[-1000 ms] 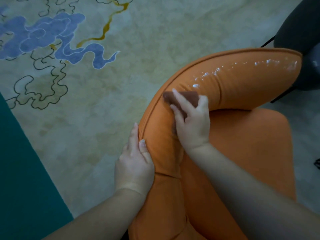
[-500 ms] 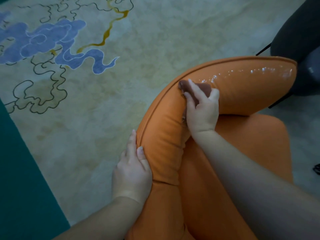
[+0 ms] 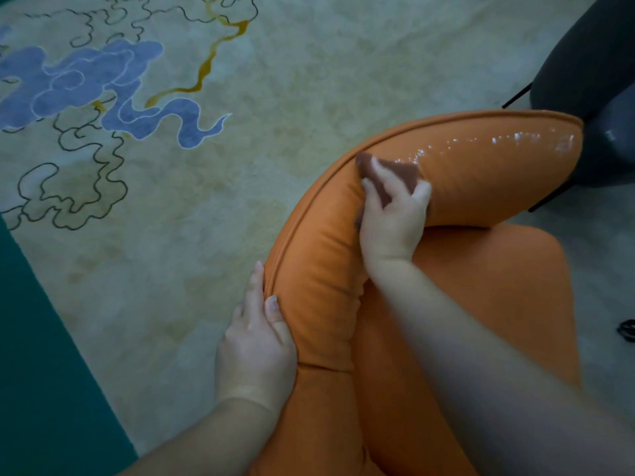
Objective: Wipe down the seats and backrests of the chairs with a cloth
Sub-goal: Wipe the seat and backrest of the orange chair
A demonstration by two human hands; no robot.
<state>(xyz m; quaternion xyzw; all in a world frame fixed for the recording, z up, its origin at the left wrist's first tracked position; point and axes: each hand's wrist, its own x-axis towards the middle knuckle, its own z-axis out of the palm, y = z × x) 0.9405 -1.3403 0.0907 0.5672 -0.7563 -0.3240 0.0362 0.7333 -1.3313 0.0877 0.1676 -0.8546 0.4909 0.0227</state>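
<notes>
An orange padded chair fills the lower right, with a curved backrest [image 3: 481, 180] and a seat [image 3: 498, 304] below it. White foam droplets [image 3: 498, 142] glisten along the backrest's top towards its right end. My right hand [image 3: 391, 221] presses a brown cloth [image 3: 402, 173] flat against the top of the backrest, just left of the droplets, fingers spread over it. My left hand [image 3: 257, 341] grips the backrest's left outer edge, thumb on the padding and fingers behind the seam.
A pale carpet [image 3: 240, 201] with blue cloud shapes and dark squiggles lies under the chair. Its teal border [image 3: 41, 389] runs along the lower left. A dark grey chair [image 3: 591, 80] with thin black legs stands at the upper right, close to the orange backrest's end.
My right hand has slid the cloth rightwards along the backrest's top, closer to the droplets. My left hand has kept its grip on the backrest's edge.
</notes>
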